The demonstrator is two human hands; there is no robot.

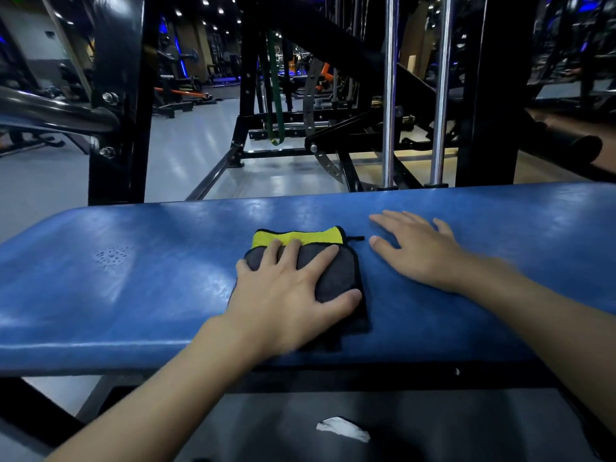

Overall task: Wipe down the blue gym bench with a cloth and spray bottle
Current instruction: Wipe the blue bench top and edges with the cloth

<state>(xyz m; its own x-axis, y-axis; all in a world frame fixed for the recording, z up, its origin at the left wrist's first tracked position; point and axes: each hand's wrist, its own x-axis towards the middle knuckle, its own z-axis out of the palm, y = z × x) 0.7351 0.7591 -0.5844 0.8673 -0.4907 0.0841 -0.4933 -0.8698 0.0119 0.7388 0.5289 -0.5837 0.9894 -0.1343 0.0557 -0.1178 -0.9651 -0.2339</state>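
Here: cloth (328, 261) folded, grey over yellow, seemingly black-edged.

Black rack frame (116, 95) seen at left, bolted | two chrome rods (388, 95) set upright at right | green band (276, 95) hung from frame, centre | orange bar (180, 92) laid on far floor | white scrap (343, 428) seen on dark floor, bottom centre
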